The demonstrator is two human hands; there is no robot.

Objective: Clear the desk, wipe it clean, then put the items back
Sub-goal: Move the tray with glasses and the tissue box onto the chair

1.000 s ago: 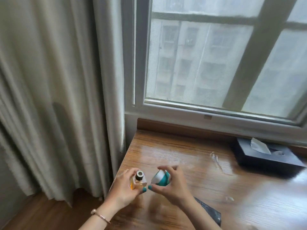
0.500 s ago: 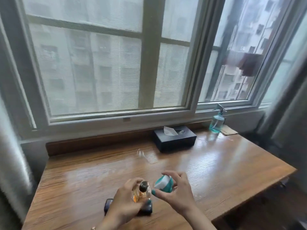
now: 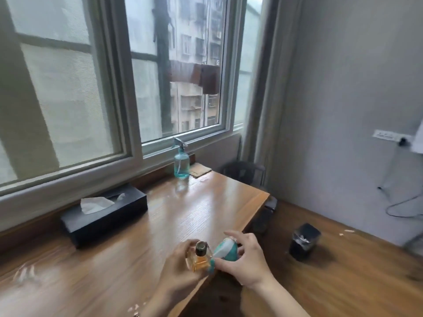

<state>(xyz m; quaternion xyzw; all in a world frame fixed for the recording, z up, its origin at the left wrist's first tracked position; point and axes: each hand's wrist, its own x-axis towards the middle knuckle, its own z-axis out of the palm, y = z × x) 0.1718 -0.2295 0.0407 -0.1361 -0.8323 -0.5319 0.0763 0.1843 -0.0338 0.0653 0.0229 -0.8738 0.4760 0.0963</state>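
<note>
My left hand (image 3: pixel 177 268) grips a small glass perfume bottle (image 3: pixel 198 258) with amber liquid and a dark cap. Right beside it, my right hand (image 3: pixel 246 263) holds a teal-and-white rounded container (image 3: pixel 225 249) in its fingertips. Both hands hover over the front right edge of the wooden desk (image 3: pixel 187 216). A black tissue box (image 3: pixel 107 221) with a white tissue sticking out lies at the back of the desk. A blue spray bottle (image 3: pixel 181 163) stands in the far right corner, beside a small brown mat (image 3: pixel 200 170).
A window runs along the back of the desk, with a curtain at its right end. On the wooden floor to the right stands a small black bin (image 3: pixel 304 242). A dark chair (image 3: pixel 245 173) sits beyond the desk's right end. Cables hang on the right wall.
The view has swung to the right, from the desk's left corner and curtain to its right end. Both hands keep hold of the same two items in front of me.
</note>
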